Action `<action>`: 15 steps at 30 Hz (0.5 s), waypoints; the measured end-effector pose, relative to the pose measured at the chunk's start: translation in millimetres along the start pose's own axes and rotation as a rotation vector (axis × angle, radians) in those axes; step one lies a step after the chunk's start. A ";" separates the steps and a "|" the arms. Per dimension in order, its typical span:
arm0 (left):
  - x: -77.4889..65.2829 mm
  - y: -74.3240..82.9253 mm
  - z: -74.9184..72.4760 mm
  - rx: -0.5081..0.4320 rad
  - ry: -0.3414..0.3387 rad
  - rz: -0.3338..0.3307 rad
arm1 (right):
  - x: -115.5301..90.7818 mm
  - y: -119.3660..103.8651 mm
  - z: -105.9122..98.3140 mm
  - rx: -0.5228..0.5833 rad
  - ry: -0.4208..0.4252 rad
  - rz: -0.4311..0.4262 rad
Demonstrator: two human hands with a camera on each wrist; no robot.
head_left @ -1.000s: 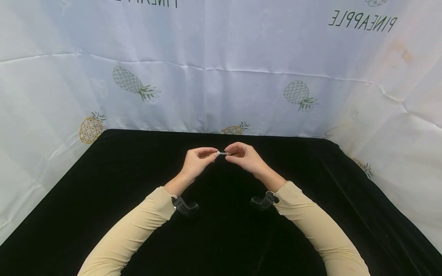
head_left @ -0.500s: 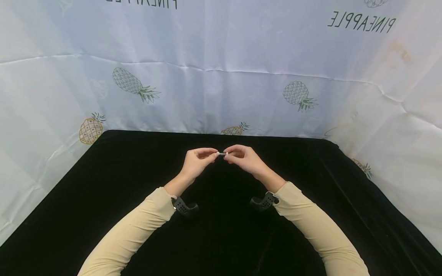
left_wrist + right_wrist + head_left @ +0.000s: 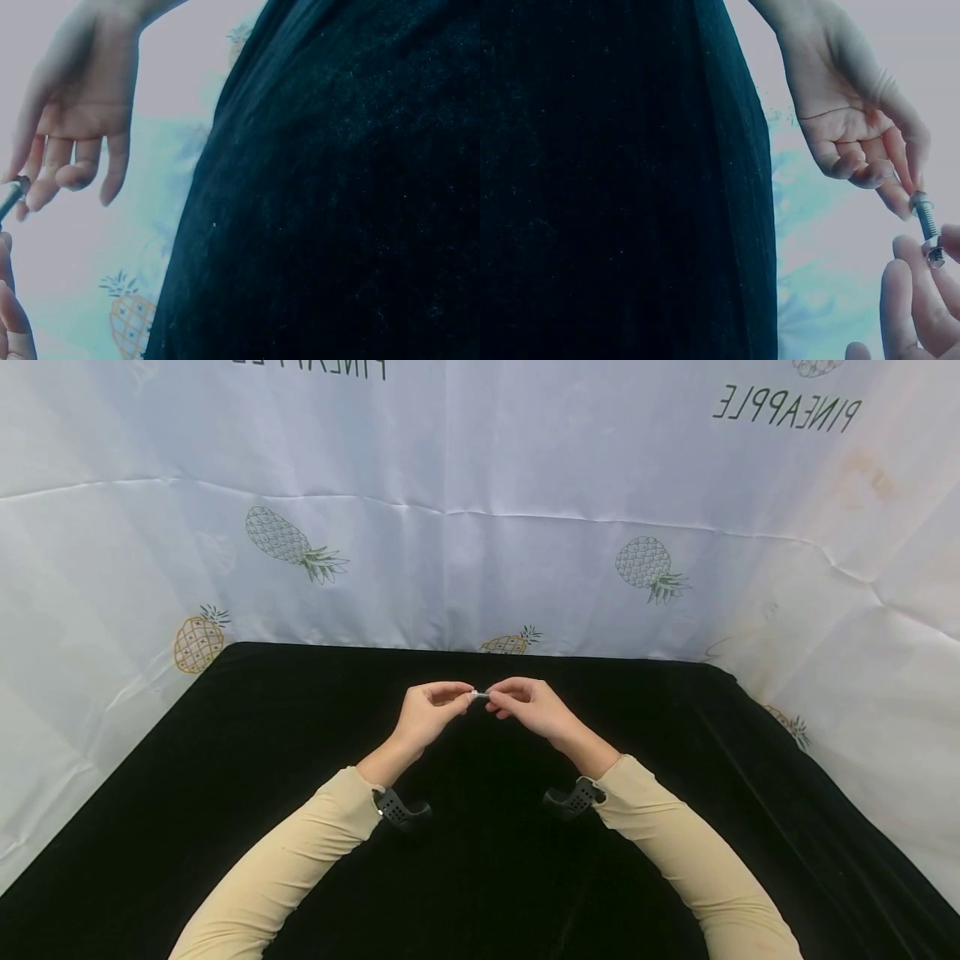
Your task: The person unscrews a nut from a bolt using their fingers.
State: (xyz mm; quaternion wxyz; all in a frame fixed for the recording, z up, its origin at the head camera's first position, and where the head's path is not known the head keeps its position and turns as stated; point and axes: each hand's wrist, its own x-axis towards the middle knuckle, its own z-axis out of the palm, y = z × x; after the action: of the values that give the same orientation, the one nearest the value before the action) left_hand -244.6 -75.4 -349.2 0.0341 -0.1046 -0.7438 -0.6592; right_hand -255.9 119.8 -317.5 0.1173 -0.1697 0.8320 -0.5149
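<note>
A small metal bolt (image 3: 928, 223) is held crosswise between both hands, with a nut (image 3: 934, 253) on its threaded end. My left hand (image 3: 427, 714) pinches the head end between thumb and fingertips; it shows from the palm side at the top of the right wrist view. My right hand (image 3: 536, 706) has its thumb and fingertips round the nut, which they cover in the head view. The left wrist view shows the right hand's palm and loosely bent outer fingers, with only part of the bolt (image 3: 10, 196) at the left edge.
Black cloth (image 3: 480, 860) covers the table below the hands. A white curtain (image 3: 450, 568) printed with pineapples rises behind it and along both sides. Dark straps (image 3: 405, 810) with mounts sit at both wrists, below beige sleeves (image 3: 300, 852).
The right thumb and fingers have closed in on the nut, which showed between them earlier and is now covered in the head view. The left hand keeps its place.
</note>
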 end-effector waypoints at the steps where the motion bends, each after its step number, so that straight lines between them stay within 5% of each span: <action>1: 0.1 -0.1 0.1 -0.006 0.000 -0.002 | -0.3 -0.1 -0.2 0.001 0.005 -0.017; 5: 0.8 -0.7 0.6 -0.016 0.001 -0.003 | -0.6 0.8 -1.2 0.011 0.016 -0.060; 12: 0.6 -0.8 0.3 0.000 0.000 0.002 | -0.2 0.4 -0.5 0.015 0.003 0.036; 15: 0.4 -0.7 0.2 0.002 0.002 -0.001 | -0.6 0.5 -0.7 0.006 0.012 0.008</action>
State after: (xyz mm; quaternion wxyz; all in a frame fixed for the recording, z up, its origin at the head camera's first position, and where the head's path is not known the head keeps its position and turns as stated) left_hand -245.1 -75.2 -349.8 0.0348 -0.1034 -0.7445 -0.6587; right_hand -255.7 120.8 -317.7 0.1148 -0.1631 0.8317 -0.5181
